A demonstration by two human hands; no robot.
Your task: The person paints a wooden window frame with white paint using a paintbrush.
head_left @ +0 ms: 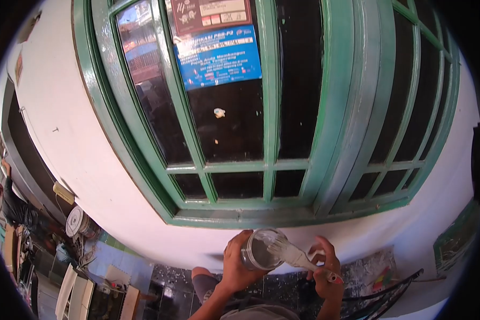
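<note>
My left hand [233, 266] is wrapped round a clear jar [255, 253] with grey, cloudy sides, tilted with its mouth toward the upper right. In my right hand [329, 272] is a paintbrush [296, 255], its pale, coated bristles lying over the jar's rim. The handle passes between my thumb and fingers, and its reddish end shows beside my thumb. Both hands are in front of my body, just below the sill of a green window frame [240, 216]. The depth of any paint inside the jar is hard to make out.
A blue notice [218, 58] is stuck on the window glass. The white wall [128, 197] runs below the frame. Dark floor tiles [170, 290] carry white spatters. A dark curved metal rack [392, 293] stands at lower right. At left are a bucket [76, 223] and another person [18, 205].
</note>
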